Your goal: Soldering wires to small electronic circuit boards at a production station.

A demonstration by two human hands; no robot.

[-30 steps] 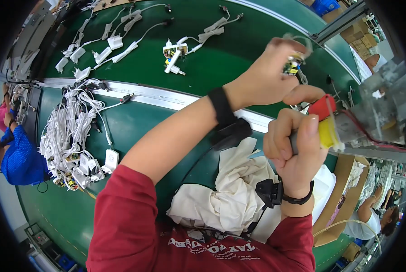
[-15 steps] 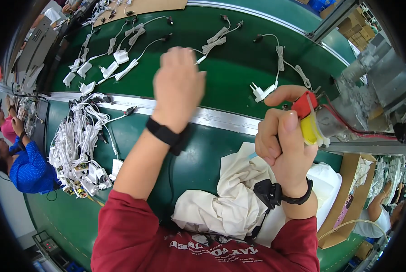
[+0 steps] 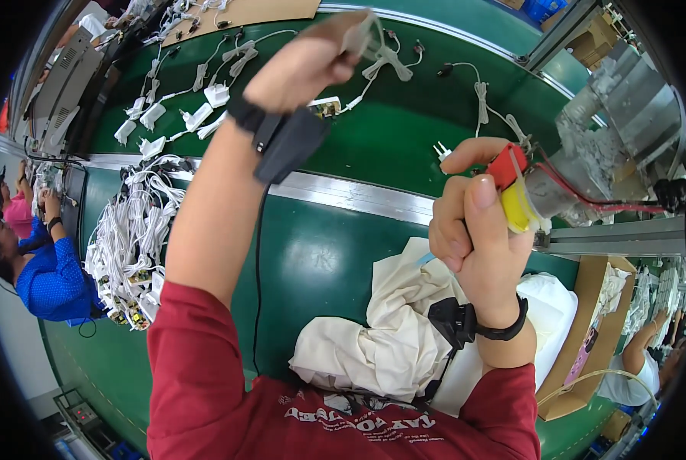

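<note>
My left hand [image 3: 312, 61] reaches across the green belt [image 3: 281, 146], its fingers smeared by motion; a pale, blurred shape at the fingertips is too unclear to name. Just below this hand lies an open adapter with a bare circuit board [image 3: 327, 106], joined to a white cable. My right hand [image 3: 477, 238] is closed around the end of a grey tool [image 3: 580, 172] that has a red switch [image 3: 505, 165], a yellow band [image 3: 517, 211] and red and black wires. Beside it on the belt is a white plug [image 3: 442, 151] with a bundled cable, partly hidden by the fingers.
White adapters [image 3: 197, 116] with cables lie along the belt at left. A heap of white cables [image 3: 132, 222] rests on the near table's left side. Cream cloth [image 3: 373, 337] lies before me, with a cardboard box [image 3: 600, 337] at right. A metal rail [image 3: 358, 195] divides belt and table.
My left hand has moved farther away, uncovering the circuit board. Cables and adapters on the belt have shifted slightly right. My right hand stays on the grey tool.
</note>
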